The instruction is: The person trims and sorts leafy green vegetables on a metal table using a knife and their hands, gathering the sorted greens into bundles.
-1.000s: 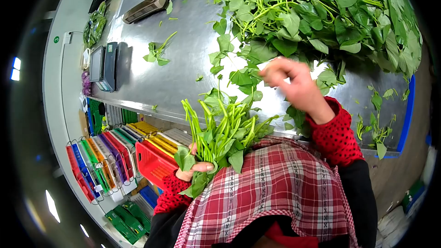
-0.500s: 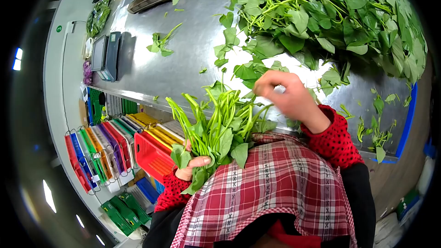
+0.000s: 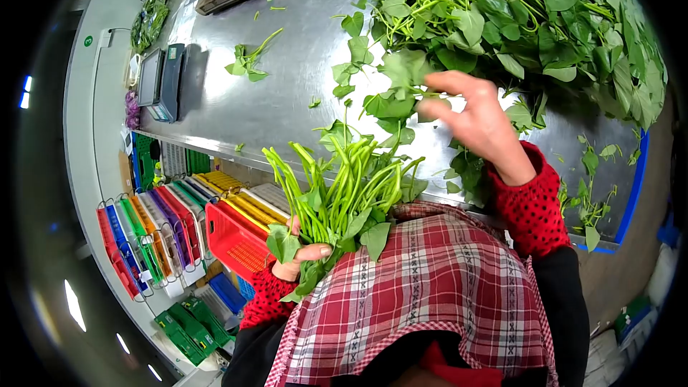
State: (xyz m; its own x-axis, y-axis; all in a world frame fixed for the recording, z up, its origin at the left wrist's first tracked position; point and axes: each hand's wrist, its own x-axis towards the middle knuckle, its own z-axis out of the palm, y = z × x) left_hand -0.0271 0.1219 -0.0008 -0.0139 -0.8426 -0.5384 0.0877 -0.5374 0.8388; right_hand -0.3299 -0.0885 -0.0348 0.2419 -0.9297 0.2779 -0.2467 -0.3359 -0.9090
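I see right hand (image 3: 476, 118) moved outward, fingers now parted beside blurred leaf (image 3: 405, 68), contact unclear | left hand (image 3: 292, 264) grips bunch (image 3: 333, 201) by counter (image 3: 279, 111) edge | I judge right hand free of bunch

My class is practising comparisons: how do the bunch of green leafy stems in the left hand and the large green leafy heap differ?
The bunch of green leafy stems is much smaller than the large green leafy heap. The bunch is held in the left hand; the heap lies on the grey metal table. Bare stems dominate the bunch's top; broad leaves cover most of the heap. Both show green stems and leaves.
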